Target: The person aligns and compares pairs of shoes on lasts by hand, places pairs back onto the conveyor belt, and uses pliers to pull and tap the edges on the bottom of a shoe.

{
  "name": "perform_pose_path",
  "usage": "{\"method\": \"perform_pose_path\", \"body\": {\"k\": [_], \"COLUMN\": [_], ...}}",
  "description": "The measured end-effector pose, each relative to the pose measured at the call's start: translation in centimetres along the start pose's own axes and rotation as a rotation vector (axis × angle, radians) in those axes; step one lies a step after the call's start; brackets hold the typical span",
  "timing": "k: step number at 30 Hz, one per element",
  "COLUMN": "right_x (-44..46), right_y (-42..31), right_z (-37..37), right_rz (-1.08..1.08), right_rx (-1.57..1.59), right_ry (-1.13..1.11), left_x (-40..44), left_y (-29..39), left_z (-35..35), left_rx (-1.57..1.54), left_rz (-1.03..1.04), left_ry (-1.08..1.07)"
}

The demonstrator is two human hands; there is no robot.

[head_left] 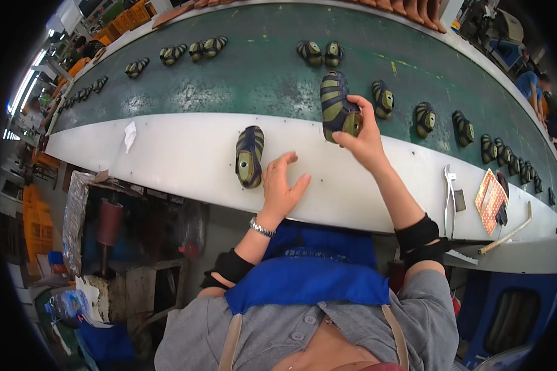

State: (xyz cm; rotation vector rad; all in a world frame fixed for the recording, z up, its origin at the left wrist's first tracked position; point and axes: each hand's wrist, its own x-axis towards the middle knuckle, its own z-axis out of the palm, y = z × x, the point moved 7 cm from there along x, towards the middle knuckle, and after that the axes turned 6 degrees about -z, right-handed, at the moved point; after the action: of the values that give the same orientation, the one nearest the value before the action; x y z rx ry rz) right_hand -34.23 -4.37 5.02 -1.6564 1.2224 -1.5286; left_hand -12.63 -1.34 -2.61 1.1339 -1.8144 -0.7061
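Orange plastic crates [37, 227] stand left of the long white worktop [179, 148], contents indistinct. Near its far edge, the right hand [365, 137] grasps an olive-and-navy strappy shoe [335, 102]; the left hand [281, 189], free, is beside a similar shoe [249, 157].

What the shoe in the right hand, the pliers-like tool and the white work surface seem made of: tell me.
Shoe: probably leather or synthetic, fairly matte; its straps show little shine.
Pliers-like tool: likely metal, from its silvery shine.
White work surface: perhaps plastic or laminate; it looks smooth, with a soft sheen.
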Motion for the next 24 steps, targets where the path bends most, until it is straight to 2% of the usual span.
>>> {"method": "perform_pose_path", "body": {"k": [1,4,5,7,8,11,12,15,17,21,24], "right_x": [-2.0,-7.1,-8.5,-10.6,-11.5,-12.9,-12.6,-10.6,-7.5,-0.4,5.2], "right_y": [-1.6,-4.5,-3.7,-4.3,-4.3,-4.6,-5.3,-2.1,-1.1,4.4,10.7], "right_z": [0.4,1.9,2.7,4.4,4.7,4.6,4.0,0.4,-3.0,-9.1,-12.1], "right_rz": [-0.132,-0.359,-0.342,-0.352,-0.367,-0.232,-0.277,-0.123,-0.150,0.061,0.212], "right_rx": [-0.104,-0.427,-0.397,-0.334,-0.416,-0.162,-0.122,0.053,-0.219,-0.524,-0.974], "right_ry": [0.021,0.092,0.055,0.043,0.028,-0.117,-0.091,-0.093,-0.043,0.155,0.221], "left_x": [0.0,-0.5,-0.6,-1.2,-1.2,-1.3,-1.3,-1.3,-1.2,-1.3,-1.2], "left_y": [0.0,2.3,2.7,4.3,3.2,3.2,2.3,1.5,1.5,0.9,0.9], "left_z": [0.3,2.2,3.5,4.6,5.3,5.2,5.2,4.7,4.7,4.9,5.0], "left_rx": [-0.026,-0.459,-0.487,-0.643,-0.740,-0.932,-0.914,-0.978,-1.064,-1.230,-1.259], "left_rz": [-0.016,-0.083,-0.074,-0.094,-0.156,-0.360,-0.286,-0.299,-0.319,-0.432,-0.475], "left_ry": [-0.019,-0.136,-0.205,-0.145,-0.149,-0.294,-0.240,-0.214,-0.199,-0.230,-0.232]}}
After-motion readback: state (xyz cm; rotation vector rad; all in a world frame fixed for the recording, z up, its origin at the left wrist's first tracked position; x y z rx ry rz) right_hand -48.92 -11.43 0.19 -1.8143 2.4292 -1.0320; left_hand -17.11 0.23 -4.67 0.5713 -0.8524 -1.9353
